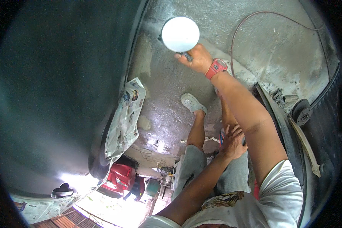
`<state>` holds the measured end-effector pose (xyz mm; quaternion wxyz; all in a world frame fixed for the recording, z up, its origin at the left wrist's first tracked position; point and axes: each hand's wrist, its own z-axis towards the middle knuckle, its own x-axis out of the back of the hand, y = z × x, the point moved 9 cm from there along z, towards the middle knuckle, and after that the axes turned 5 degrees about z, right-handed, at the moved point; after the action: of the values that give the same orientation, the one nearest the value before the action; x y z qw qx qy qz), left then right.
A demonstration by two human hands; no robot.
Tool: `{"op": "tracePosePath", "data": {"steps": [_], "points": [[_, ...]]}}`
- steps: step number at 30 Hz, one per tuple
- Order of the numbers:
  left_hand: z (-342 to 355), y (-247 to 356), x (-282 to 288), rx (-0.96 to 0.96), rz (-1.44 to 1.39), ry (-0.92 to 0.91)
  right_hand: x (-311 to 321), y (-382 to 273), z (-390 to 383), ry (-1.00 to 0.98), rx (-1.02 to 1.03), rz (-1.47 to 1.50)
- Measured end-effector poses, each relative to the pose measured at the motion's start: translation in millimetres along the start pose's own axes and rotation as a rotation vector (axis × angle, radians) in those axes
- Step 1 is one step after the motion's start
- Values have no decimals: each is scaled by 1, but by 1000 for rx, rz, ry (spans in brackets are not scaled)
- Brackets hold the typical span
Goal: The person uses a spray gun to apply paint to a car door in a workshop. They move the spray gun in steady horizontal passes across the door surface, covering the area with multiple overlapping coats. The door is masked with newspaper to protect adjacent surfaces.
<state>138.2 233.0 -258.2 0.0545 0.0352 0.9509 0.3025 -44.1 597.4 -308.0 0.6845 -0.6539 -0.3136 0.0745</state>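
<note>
My right hand (200,59) is closed round the dark handle of a spray gun (180,35), whose round white cup top faces up. It is held out over the floor to the right of a large dark green car panel (64,87); a small dark part sticks out on the panel side. A red watch (217,68) sits on that wrist. My left hand (233,143) rests on my right knee with its fingers spread. A small dark thing shows beside its thumb; I cannot make out what it is.
Newspaper sheets (126,114) mask the panel's lower edge. A brown hose (233,45) curves over the wet-looking concrete floor (159,102). At the right stand dark panels (330,140) with a round black part (301,112). A red vehicle (119,176) is behind, at the lower left.
</note>
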Motion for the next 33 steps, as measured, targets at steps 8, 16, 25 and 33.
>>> {"op": "tracePosePath", "data": {"steps": [8,16,25,33], "points": [[-23,22,17,-16,-1470,-273,-127,-23,-60,-149,131,122],[-37,24,34,-10,-1723,-381,-220,-48,-91,-349,141,177],[-29,31,28,47,-1764,-354,-207,-17,-53,-306,-14,228],[2,43,15,108,-1763,-168,-76,30,1,62,-61,264]]}}
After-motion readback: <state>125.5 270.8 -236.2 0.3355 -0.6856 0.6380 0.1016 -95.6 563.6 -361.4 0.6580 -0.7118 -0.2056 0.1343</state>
